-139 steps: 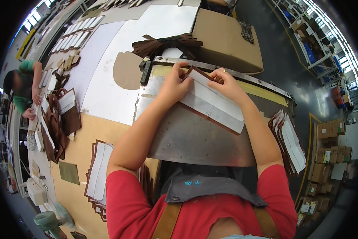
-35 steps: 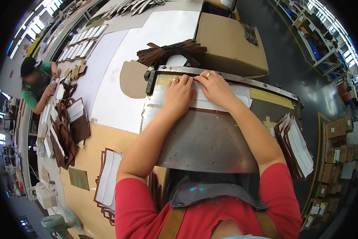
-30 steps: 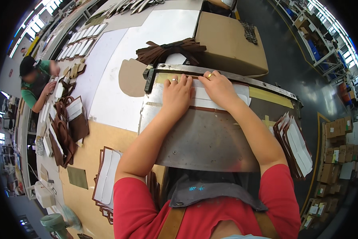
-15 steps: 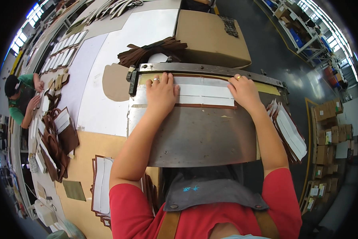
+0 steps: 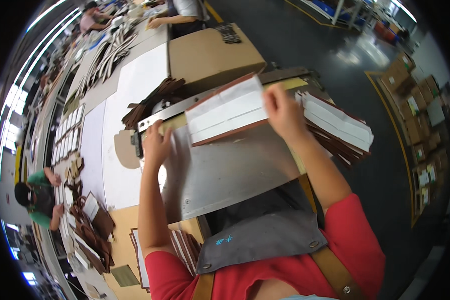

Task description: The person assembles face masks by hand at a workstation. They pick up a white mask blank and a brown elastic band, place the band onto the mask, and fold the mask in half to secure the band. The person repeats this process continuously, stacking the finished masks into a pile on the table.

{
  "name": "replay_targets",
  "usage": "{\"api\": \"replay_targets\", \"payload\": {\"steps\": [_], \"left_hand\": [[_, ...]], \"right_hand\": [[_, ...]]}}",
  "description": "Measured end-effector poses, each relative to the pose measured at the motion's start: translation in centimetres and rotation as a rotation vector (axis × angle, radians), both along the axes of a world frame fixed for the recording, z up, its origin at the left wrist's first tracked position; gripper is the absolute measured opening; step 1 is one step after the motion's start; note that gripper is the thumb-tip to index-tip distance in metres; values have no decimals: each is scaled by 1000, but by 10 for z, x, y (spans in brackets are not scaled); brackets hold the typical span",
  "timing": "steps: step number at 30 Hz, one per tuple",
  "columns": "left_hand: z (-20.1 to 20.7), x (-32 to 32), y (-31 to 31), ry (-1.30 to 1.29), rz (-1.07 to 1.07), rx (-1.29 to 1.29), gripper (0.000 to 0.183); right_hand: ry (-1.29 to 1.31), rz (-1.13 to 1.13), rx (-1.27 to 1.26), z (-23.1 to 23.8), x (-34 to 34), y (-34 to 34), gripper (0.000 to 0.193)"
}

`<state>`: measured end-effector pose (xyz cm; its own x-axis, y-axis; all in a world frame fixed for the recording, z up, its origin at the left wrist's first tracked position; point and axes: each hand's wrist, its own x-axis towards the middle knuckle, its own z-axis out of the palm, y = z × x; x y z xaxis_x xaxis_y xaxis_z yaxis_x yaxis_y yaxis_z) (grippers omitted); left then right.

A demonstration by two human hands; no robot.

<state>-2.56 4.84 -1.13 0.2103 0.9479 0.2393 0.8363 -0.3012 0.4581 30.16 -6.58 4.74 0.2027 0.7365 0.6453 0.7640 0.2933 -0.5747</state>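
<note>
My right hand (image 5: 285, 114) pinches the right end of a brown-edged panel with white backing (image 5: 227, 114). The panel is tilted and lifted over the metal plate (image 5: 230, 172) of a bench machine. Resting by the left end of the machine's metal bar (image 5: 177, 106), my left hand (image 5: 156, 142) has its fingers apart and holds nothing. Just beyond my right forearm lies a fanned stack of similar panels (image 5: 335, 122). More panels (image 5: 182, 245) lie below my left forearm, partly hidden by it.
A big cardboard box (image 5: 210, 55) stands behind the machine, beside a bundle of brown strips (image 5: 152, 102). At left, a person in green (image 5: 40, 200) works near brown pieces (image 5: 90, 225). Cartons (image 5: 420, 110) stand on the right; other people work at the far end.
The panel that lay flat under both hands is now raised and tilted in my right hand. My left hand has let go of it. The view has turned to the right.
</note>
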Motion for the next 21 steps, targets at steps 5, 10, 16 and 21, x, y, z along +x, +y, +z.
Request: {"api": "replay_targets", "payload": {"steps": [5, 10, 16, 21], "left_hand": [[18, -12, -12, -59, -72, 22, 40], [25, -17, -59, -10, -61, 20, 36], [54, -104, -141, 93, 163, 81, 34], [80, -186, -285, 199, 711, 1, 36]], "right_hand": [[156, -371, 185, 46, 108, -116, 9], [-137, -708, -60, 7, 169, -188, 12], [206, -281, 154, 18, 117, -166, 8], [124, 314, -91, -18, 1, -101, 5]]}}
